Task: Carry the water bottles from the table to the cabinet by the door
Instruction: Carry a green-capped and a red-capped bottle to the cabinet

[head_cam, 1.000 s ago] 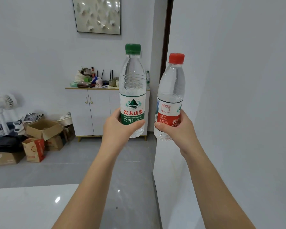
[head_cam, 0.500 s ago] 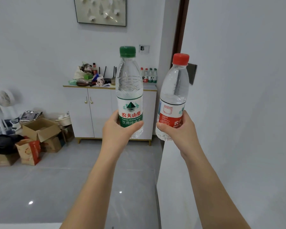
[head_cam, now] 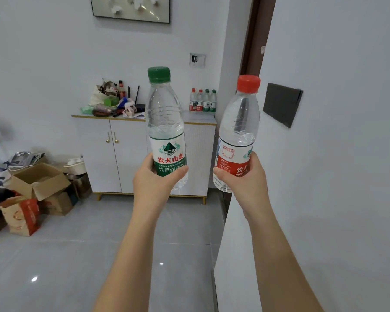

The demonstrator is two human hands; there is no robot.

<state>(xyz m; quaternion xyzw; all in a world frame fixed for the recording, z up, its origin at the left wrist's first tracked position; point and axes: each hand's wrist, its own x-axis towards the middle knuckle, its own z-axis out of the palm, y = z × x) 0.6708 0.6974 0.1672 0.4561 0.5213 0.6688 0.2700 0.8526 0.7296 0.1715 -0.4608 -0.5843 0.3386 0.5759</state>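
The left hand (head_cam: 154, 184) is clamped around the lower body of the green-capped bottle (head_cam: 166, 122), and the right hand (head_cam: 245, 184) is clamped around the lower body of the red-capped bottle (head_cam: 239, 124). Both bottles are upright, held apart in the air, well short of the cabinet (head_cam: 131, 158). A row of four bottles (head_cam: 203, 101) stands on the right end of the cabinet top. Risk: the projecting wall corner (head_cam: 232, 244) lies just beside the right forearm, and a close pass could knock the red-capped bottle from the grip. Risk: each grip sits low on the bottle, so a sudden swing could tip it. Risk: placement close to the row could topple the standing bottles. The cardboard boxes (head_cam: 38, 183) on the floor lie left of the direct route. The green label reads "农夫山泉", "PURIFIED DRINKING WATER" and "饮用纯净水". The red label shows "农夫" and "NONG", the rest covered by fingers; its small print is illegible.
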